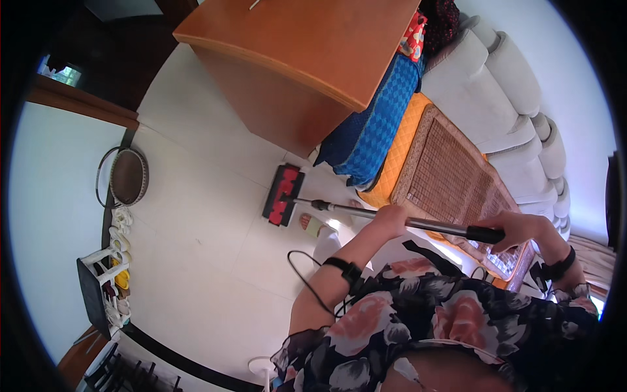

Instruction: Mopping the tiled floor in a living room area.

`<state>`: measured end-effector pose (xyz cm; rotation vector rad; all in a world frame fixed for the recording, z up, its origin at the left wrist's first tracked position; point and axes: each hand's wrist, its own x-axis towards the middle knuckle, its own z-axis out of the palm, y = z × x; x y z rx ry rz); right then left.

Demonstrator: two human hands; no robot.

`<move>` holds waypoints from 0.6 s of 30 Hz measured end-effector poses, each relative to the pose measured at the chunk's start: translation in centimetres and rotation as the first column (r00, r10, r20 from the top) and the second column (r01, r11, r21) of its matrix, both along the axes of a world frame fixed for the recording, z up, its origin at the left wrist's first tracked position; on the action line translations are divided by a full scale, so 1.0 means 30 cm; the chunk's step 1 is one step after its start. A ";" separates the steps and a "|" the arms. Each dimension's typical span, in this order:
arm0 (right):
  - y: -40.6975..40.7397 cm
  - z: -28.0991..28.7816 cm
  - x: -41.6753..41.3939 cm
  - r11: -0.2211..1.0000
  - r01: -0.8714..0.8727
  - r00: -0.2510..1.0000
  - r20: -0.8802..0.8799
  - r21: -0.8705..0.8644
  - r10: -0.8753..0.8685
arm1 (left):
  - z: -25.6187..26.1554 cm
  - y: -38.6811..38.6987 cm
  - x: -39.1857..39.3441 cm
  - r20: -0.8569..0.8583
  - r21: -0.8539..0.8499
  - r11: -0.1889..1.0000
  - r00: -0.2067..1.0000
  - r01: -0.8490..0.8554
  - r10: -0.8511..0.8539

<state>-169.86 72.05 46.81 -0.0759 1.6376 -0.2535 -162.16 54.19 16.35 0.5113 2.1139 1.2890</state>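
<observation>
A floor mop with a red and black rectangular head (283, 195) rests on the pale tiled floor (196, 196). Its metal pole (350, 210) runs right to a black handle grip (485, 234). My left hand (392, 221) is wrapped around the middle of the pole. At the upper end, my right hand (517, 229) holds the black grip, thumb and fingers around it. Both wrists wear black bands, and a black cable loops beside the left forearm. One of my feet, in a slipper (311, 224), stands just right of the mop head.
A wooden cabinet or table (294, 54) stands ahead, beside a seat with blue cloth (377, 122) and a brown woven mat (446, 161). Grey cushions (490, 93) line the right. Along the left wall are a basket (128, 177), shoes (120, 237) and a small rack (93, 294).
</observation>
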 end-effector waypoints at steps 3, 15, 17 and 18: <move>0.060 0.040 0.028 0.956 0.271 0.953 0.108 0.111 -0.282 | -0.012 0.102 -0.023 0.027 0.083 0.986 0.989 0.146 -0.148; 0.208 -0.315 0.176 0.901 0.434 0.891 0.164 -0.026 -0.424 | -0.319 0.143 0.105 -0.082 -0.034 0.998 0.995 0.049 -0.051; 0.082 -0.368 0.133 0.854 0.520 0.840 0.187 -0.006 -0.510 | -0.394 0.007 0.105 -0.191 -0.032 0.996 0.979 -0.080 0.073; 0.029 -0.389 0.117 0.881 0.472 0.872 0.156 -0.020 -0.464 | -0.397 -0.058 0.078 -0.205 -0.103 0.990 0.976 -0.095 0.072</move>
